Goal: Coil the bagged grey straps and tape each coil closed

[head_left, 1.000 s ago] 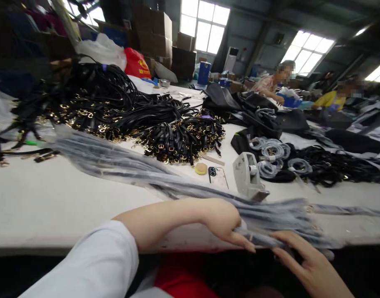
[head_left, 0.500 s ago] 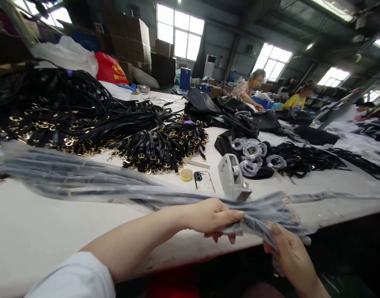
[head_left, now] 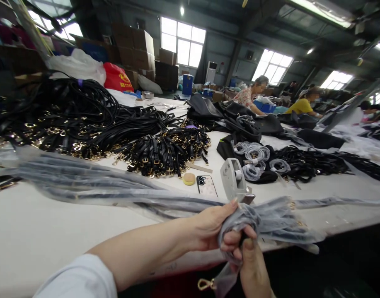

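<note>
A black strap in a clear plastic sleeve (head_left: 253, 216) is coiled into a loop between my two hands, at the table's front edge. My left hand (head_left: 213, 227) grips the coil, thumb on top and fingers curled through the loop. Close against it, my right hand (head_left: 253, 260) has its fingers closed on the strap from the right. From the coil hangs a loose end with a gold snap hook (head_left: 206, 284). Behind my hands lies a long bundle of sleeved straps (head_left: 93, 178), its right end (head_left: 289, 225) spread out beside the coil.
A tape dispenser (head_left: 235, 182), phone (head_left: 207, 186) and yellow tape roll (head_left: 189, 179) stand just beyond my hands. Black straps with gold buckles (head_left: 158, 153) are heaped at left. Coiled sleeved straps (head_left: 255, 153) lie on black bags at right. Two people (head_left: 255, 93) work farther back.
The strap, stretched between my hands before, is now wound into a coil. My right hand has come left against my left hand, and the gold hook end now hangs below.
</note>
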A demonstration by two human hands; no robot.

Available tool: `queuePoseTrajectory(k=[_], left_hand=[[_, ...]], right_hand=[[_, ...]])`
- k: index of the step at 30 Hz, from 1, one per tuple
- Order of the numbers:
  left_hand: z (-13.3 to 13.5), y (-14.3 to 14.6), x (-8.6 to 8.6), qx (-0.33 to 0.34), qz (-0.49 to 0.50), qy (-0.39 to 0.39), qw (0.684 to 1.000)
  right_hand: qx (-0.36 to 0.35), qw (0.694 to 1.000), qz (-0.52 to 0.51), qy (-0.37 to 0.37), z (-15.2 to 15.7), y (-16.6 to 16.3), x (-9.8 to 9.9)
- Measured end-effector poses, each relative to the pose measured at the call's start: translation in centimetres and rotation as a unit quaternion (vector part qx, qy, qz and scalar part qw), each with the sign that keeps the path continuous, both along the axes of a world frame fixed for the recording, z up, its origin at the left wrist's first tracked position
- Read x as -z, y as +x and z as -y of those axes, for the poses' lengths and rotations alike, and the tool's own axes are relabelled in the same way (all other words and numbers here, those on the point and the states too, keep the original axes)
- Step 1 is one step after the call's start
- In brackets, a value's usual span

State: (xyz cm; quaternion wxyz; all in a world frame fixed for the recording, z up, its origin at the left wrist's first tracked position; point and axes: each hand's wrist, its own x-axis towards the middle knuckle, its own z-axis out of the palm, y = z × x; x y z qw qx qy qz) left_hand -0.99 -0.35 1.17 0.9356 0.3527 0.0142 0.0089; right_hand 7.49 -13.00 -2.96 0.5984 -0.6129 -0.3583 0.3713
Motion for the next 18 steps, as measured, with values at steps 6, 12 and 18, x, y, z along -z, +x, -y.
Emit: queuePoseTrajectory(k=[6, 12, 18], left_hand=[[-1.2, 1.1, 0.9, -0.141, -0.093, 0.058, 0.984], [-1.6, -0.1, -0.6, -0.163, -0.047, 0.613, 0.772], [-0.4, -0.5, -0.6, -0.143, -0.014, 0.666, 0.732]], right_hand=[[-0.028, 0.994, 0.101, -0.006, -0.2, 3.7, -1.5], [-0.241, 0.874, 0.384, -0.174, 1.0, 6.8, -3.6], [-0.165, 0.927, 0.317, -0.114, 0.8, 6.6, -4.5]])
